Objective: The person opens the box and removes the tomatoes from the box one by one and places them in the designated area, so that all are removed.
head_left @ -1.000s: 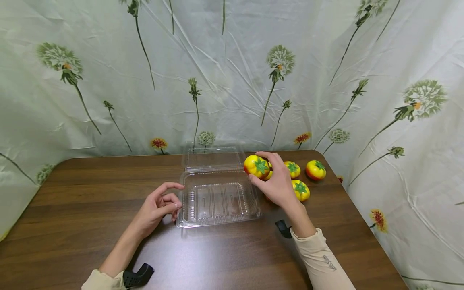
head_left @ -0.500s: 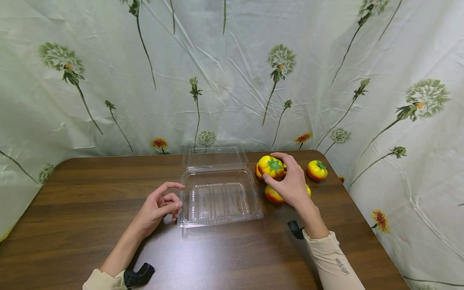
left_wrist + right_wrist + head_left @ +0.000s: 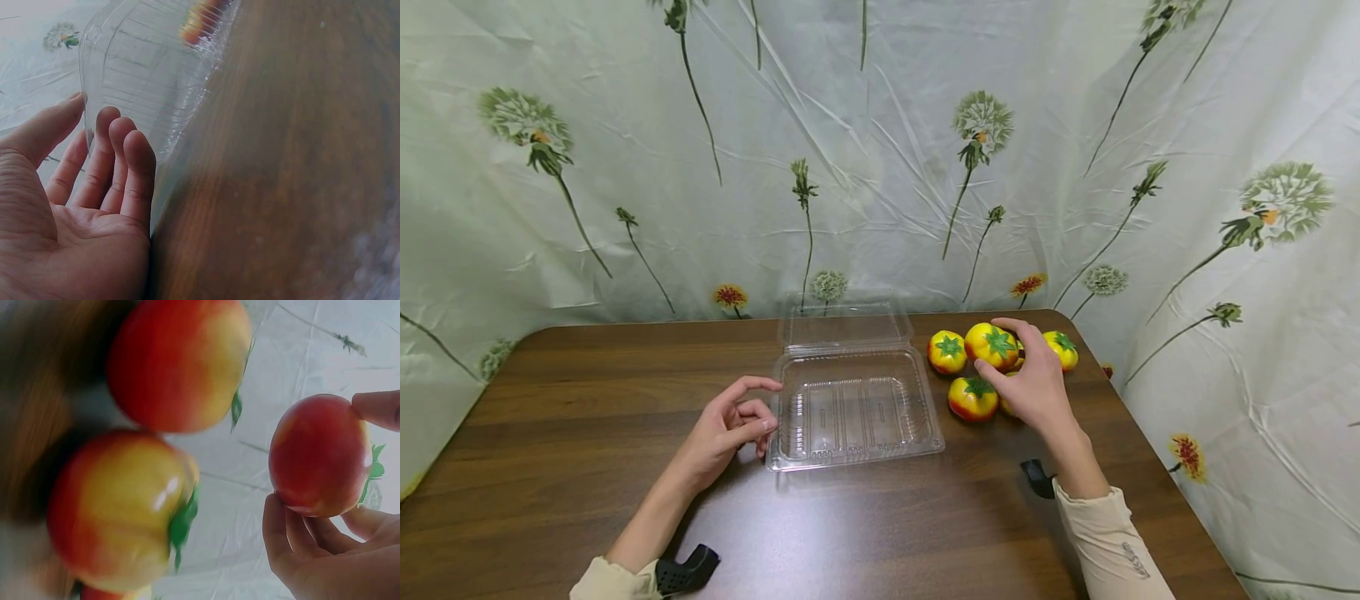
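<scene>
My right hand (image 3: pixel 1033 379) grips a glossy yellow-and-red tomato (image 3: pixel 991 347) with a green star-shaped top, thumb on one side and fingers on the other. In the right wrist view, that tomato (image 3: pixel 320 456) shows its red underside between the fingertips. Below and around it are several similar tomatoes, among them one at the left (image 3: pixel 946 352) and one in front (image 3: pixel 973 399). My left hand (image 3: pixel 730 427) touches the left rim of a clear plastic clamshell container (image 3: pixel 857 461) with thumb and index tips set apart along the edge. Its other fingers are loosely bent (image 3: pixel 125 162).
The container's hinged lid (image 3: pixel 844 323) stands raised at the back. Another tomato (image 3: pixel 1062 351) lies near the right edge of the brown wooden table (image 3: pixel 610 400). A floral curtain (image 3: pixel 880 167) hangs just behind the table. Black wrist mounts (image 3: pixel 687 571) stick out beside the sleeves.
My right hand has moved right with the tomato, from beside the container's right edge to over the other tomatoes, uncovering two at the left of the group. My left hand and the container stay put.
</scene>
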`<state>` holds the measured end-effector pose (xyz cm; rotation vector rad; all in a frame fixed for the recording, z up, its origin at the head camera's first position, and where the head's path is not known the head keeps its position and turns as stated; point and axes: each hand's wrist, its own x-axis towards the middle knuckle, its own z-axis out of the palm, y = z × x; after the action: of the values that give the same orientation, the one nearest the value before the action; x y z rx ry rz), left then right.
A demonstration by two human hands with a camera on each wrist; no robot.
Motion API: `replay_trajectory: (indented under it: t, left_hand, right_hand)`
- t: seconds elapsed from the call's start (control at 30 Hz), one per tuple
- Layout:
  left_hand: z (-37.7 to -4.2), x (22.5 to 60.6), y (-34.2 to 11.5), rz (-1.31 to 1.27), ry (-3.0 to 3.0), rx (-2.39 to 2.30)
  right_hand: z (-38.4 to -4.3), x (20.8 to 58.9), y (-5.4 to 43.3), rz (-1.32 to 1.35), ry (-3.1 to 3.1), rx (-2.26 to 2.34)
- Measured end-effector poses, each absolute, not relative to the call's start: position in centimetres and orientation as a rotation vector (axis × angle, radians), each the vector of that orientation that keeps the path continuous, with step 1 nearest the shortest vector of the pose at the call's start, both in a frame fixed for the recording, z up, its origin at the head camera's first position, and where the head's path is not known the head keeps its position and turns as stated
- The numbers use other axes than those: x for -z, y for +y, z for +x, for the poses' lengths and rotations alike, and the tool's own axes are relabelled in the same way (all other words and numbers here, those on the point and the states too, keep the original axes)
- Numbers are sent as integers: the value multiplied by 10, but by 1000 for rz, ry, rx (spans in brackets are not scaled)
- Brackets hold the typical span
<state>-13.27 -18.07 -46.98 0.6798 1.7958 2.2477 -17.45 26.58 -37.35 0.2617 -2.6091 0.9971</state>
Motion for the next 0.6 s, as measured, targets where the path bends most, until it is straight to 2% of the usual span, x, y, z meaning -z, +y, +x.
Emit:
replay_trajectory:
  t: [0.6]
  left_hand:
    - [-133,469,-181,694,1788,-2251]
  right_hand:
    - [-161,371,326,91,-2578,-898]
